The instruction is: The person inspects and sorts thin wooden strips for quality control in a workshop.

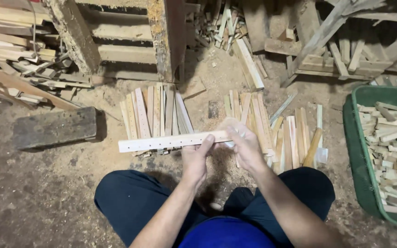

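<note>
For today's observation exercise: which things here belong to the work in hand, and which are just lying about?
In the work:
left hand and right hand, both on the drilled wooden strip
rows of strips on the ground

Lying about:
dark wooden block
green tub of offcuts
scrap timber pile

I see a long pale wooden slat with a row of small holes [171, 141], its face smooth and matt, while the dirt floor [37, 193] looks rough and dusty with sawdust. The green plastic tub [357, 151] has a slightly glossy rim, and the dark rectangular wooden block [54, 127] looks coarse and weathered.
</note>
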